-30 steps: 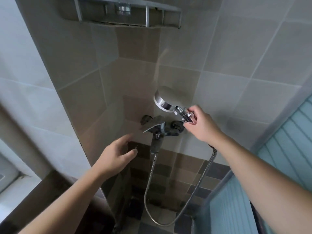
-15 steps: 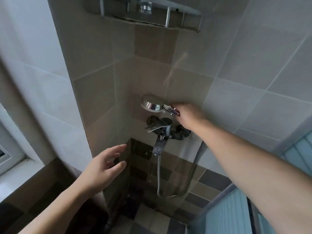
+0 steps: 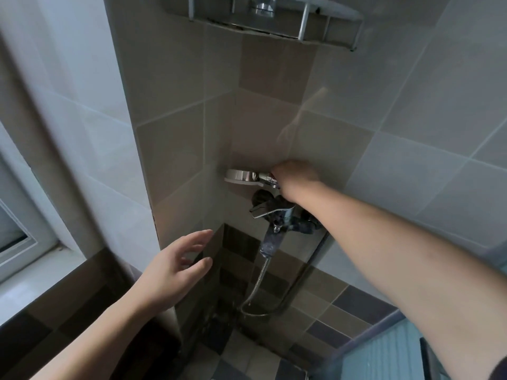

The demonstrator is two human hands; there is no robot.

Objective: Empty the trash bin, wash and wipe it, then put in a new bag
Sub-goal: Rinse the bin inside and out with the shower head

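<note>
Tiled bathroom: shower head (image 3: 241,176), faucet (image 3: 274,212).

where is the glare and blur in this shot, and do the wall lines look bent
Head view: dim, soft light; bright glare on the chrome shower head and tap lever; the right hand is slightly motion-blurred, the left hand sharper; a pale streak reflects on the wall tiles; wide-angle distortion splays the tile lines and shelf outward.

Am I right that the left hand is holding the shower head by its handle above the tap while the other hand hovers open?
Not quite: the head view shows the right hand holding the shower head above the tap; the left hand hovers open.
</note>
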